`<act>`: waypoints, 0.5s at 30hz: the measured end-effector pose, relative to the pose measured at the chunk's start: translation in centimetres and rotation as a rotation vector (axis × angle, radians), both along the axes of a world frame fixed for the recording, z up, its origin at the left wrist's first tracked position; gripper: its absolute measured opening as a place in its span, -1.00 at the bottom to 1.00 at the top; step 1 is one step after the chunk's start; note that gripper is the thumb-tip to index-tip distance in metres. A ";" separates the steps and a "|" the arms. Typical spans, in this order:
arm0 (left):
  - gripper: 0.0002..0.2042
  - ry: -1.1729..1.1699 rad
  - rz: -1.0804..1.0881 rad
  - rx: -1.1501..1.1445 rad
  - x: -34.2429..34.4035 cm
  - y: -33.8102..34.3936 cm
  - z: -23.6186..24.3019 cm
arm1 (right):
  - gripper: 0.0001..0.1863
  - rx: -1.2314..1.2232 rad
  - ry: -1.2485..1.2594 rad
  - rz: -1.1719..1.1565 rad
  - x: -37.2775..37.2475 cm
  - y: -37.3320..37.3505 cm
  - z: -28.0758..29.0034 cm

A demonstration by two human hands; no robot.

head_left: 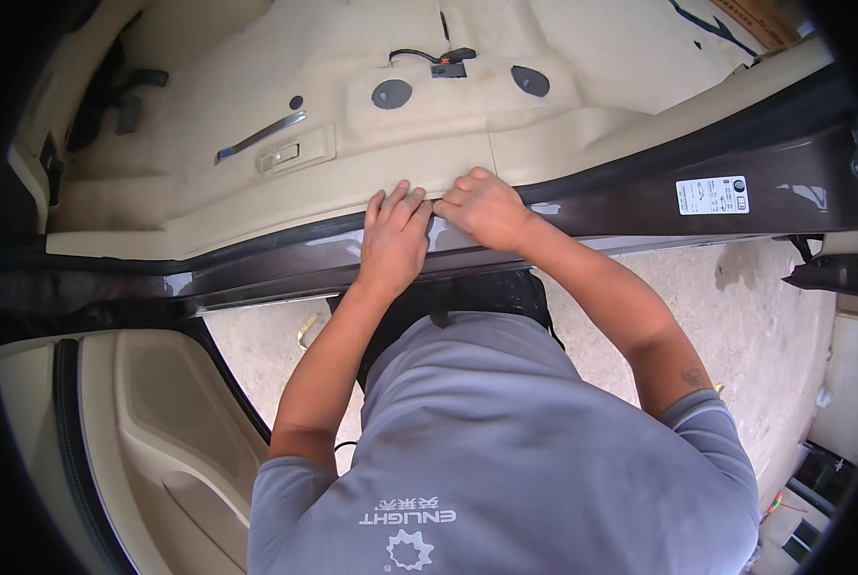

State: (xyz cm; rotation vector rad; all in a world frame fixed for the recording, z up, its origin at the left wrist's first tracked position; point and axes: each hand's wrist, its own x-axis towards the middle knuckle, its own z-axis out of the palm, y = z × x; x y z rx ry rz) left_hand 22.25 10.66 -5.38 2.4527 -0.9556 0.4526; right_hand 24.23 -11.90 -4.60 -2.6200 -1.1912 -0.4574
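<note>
My left hand [394, 235] lies on the car's door sill with its fingers stretched out over the black rubber door seal [280, 237] and the edge of the beige floor covering [333, 187]. Right beside it, my right hand [486, 208] is curled closed over the same seal, its thumb side close to my left fingertips. The seal runs left and right from under both hands, along the glossy dark brown sill [611, 213]. What lies directly beneath my right fingers is hidden.
On the beige floor are a slim metal strip [261, 137], a recessed latch plate [285, 153], round dark pads [392, 94] and a black cable connector [448, 62]. A white label [713, 195] sits on the sill at right. The beige door panel [175, 422] stands at lower left.
</note>
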 end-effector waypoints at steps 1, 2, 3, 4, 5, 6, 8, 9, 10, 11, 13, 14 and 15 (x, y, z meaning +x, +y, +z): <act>-0.58 0.017 0.002 -0.032 -0.2 -0.1 0.0 | -0.76 0.016 0.007 -0.032 -0.1 0.1 0.0; -0.58 0.035 0.004 -0.064 -0.3 -0.2 0.0 | -0.75 0.032 0.013 -0.064 -0.1 0.3 0.0; -0.59 0.052 0.010 -0.094 -0.5 -0.4 0.1 | -0.75 0.072 -0.002 -0.114 -0.3 0.9 0.6; -0.66 -0.032 0.024 -0.110 -0.8 -0.5 0.2 | -0.75 0.110 -0.012 -0.164 -0.7 1.8 1.4; -0.69 -0.045 0.031 -0.113 -1.2 -0.5 0.0 | -0.74 0.149 -0.022 -0.213 -0.8 2.6 1.8; -0.72 -0.059 0.033 -0.120 -1.5 -0.5 -0.2 | -0.76 0.104 -0.034 -0.229 -0.7 3.2 1.7; -0.81 -0.107 0.045 -0.154 -1.8 -1.0 -0.4 | -0.78 0.016 -0.059 -0.258 -0.4 4.0 1.0; -0.78 -0.074 0.037 -0.179 -1.7 -0.8 -0.4 | -0.80 0.019 -0.038 -0.207 -0.1 4.1 0.5; -0.74 -0.040 0.029 -0.204 -1.7 -0.6 -0.4 | -0.81 0.022 -0.018 -0.155 0.1 4.2 0.0; -0.70 -0.007 0.021 -0.228 -1.6 -0.4 -0.4 | -0.82 0.025 0.003 -0.103 0.2 4.1 -0.5; -0.57 0.017 0.136 -0.247 -2.0 0.3 -0.4 | -0.85 -0.028 0.060 -0.055 0.4 4.1 -0.1; -0.51 0.029 0.192 -0.257 -2.2 0.7 -0.4 | -0.86 -0.054 0.088 -0.031 0.6 4.1 0.1; -0.46 0.025 0.210 -0.119 -1.8 0.9 0.0 | -0.86 -0.043 0.071 -0.016 0.7 4.0 0.2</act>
